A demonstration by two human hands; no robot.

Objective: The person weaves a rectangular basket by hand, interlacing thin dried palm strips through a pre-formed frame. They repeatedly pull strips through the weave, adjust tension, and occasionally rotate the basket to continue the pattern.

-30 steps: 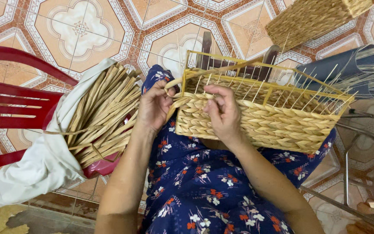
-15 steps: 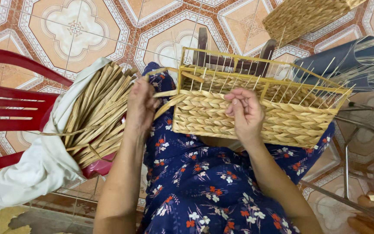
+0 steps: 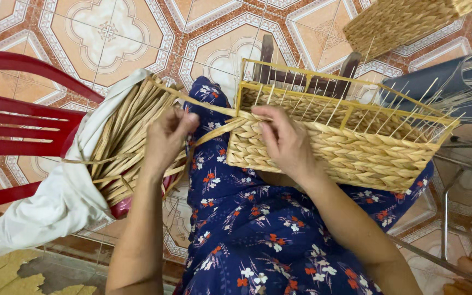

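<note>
I am noting the left hand [image 3: 167, 139] pulling the flat tan fibre strand [image 3: 214, 109] taut toward nine o'clock since a second ago; right hand [image 3: 285, 139] is pinching the half-woven rectangular straw basket [image 3: 356, 153] on the lap

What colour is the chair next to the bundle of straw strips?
Red, with slatted bars; the chair shows at the left of the head view, beside the strips.
</note>
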